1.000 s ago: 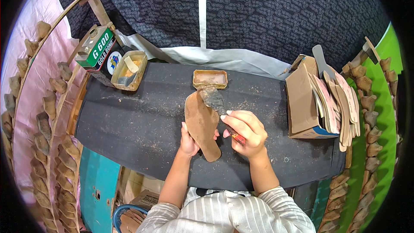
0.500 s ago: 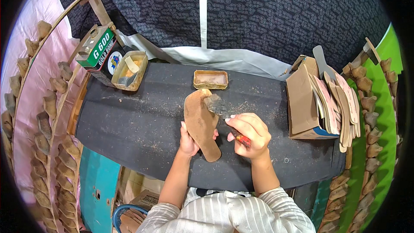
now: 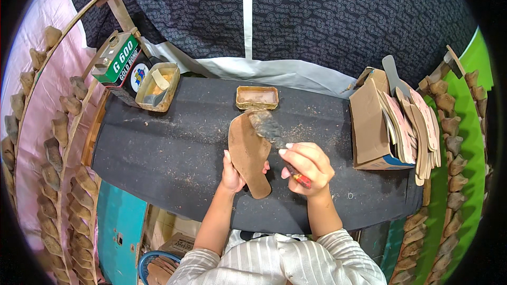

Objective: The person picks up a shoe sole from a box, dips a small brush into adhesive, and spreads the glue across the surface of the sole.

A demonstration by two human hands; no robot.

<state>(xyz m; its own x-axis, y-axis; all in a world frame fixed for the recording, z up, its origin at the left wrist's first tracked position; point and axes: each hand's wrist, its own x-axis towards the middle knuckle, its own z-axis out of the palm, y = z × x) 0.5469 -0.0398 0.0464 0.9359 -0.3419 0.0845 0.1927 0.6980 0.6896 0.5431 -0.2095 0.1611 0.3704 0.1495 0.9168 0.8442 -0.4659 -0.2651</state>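
Observation:
My left hand (image 3: 231,176) grips a brown shoe sole (image 3: 248,154) from below, its thumb on the left edge and fingertips showing at the right edge. The sole is held up over the table, wide end away from me. In my right hand (image 3: 310,166) is a putty knife (image 3: 269,128) with a red handle and a grey, crusted, wide blade. That blade lies over the far right edge of the sole. Just beyond stands a small rectangular tray (image 3: 257,97) with a pale brown film inside.
A dark cloth covers the table (image 3: 174,163), flecked with scraps. At the back left stand a green and black metal can (image 3: 120,66) and a tub (image 3: 159,87) with spreaders inside. A cardboard box (image 3: 369,126) of cut soles stands right. Racks of wooden shoe lasts (image 3: 79,195) flank both sides.
The putty knife's blade has shifted slightly and now shows more of its flat face at the sole's far edge. My right hand has moved a little toward me and to the right.

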